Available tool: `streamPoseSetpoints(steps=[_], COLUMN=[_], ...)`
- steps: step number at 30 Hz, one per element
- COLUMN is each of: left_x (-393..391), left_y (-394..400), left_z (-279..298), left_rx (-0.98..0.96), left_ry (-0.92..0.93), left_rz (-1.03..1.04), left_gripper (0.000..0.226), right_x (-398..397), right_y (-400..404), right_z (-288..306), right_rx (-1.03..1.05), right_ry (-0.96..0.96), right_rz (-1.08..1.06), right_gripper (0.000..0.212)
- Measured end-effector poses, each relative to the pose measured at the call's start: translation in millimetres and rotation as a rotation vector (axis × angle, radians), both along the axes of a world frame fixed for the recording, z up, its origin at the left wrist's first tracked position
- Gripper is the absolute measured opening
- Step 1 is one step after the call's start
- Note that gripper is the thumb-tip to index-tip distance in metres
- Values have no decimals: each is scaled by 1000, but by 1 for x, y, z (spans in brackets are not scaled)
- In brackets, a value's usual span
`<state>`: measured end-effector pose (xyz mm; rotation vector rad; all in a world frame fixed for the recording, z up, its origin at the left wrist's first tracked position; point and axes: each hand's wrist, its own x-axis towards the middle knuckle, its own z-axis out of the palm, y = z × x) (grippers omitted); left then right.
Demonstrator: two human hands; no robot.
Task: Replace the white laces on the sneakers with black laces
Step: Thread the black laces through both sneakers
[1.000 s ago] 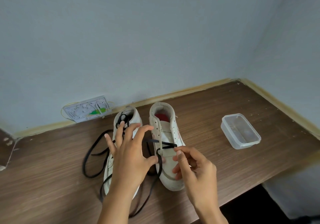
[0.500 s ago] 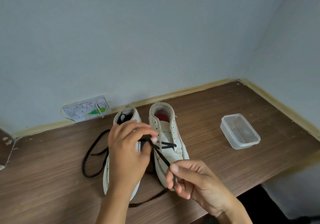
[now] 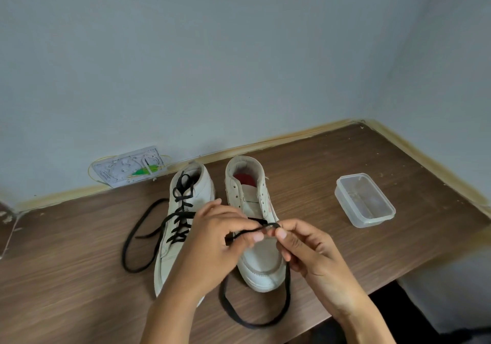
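Two white high-top sneakers stand side by side on the wooden table [image 3: 332, 163], toes toward me. The left sneaker [image 3: 183, 210] is laced with a black lace whose loose ends trail off to its left [image 3: 138, 237]. The right sneaker [image 3: 255, 261] has a red insole and one black lace [image 3: 255, 322] through its lower eyelets. My left hand [image 3: 215, 245] and my right hand [image 3: 305, 248] both pinch that lace above the right sneaker's tongue, fingertips nearly touching. The slack loops down in front of the toe.
An empty clear plastic container [image 3: 364, 200] sits to the right of the sneakers. A white wall socket plate [image 3: 130, 168] with a green piece is fixed at the wall behind them. The table's front edge runs close behind my wrists, with a dark gap at the lower right.
My right hand rose from the toe to meet my left hand above the right sneaker. My left hand shifted right, uncovering the left sneaker's lacing. The lace slack now hangs in front of the toe.
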<state>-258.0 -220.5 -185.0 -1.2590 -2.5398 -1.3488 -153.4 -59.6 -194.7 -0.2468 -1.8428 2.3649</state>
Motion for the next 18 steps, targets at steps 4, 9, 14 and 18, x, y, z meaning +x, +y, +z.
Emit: streamPoseSetpoints(steps=[4,9,14,18], left_x=[-11,-23,-7,8], left_y=[-15,-39,-17,13], left_z=[-1,-7,-9,-7], left_rx=[65,16,-31,-55], left_ry=[98,171,204,231], left_rz=[94,225,197,99], left_gripper=[21,21,38,35], right_x=[-1,-1,-2,-7], right_y=[6,15,8,-8], right_z=[-4,-8,-14,-7], right_rx=[204,280,464,552], right_ry=[25,0,-9,67], right_rz=[-165,-528,-521,-377], right_gripper=[16,12,15,10])
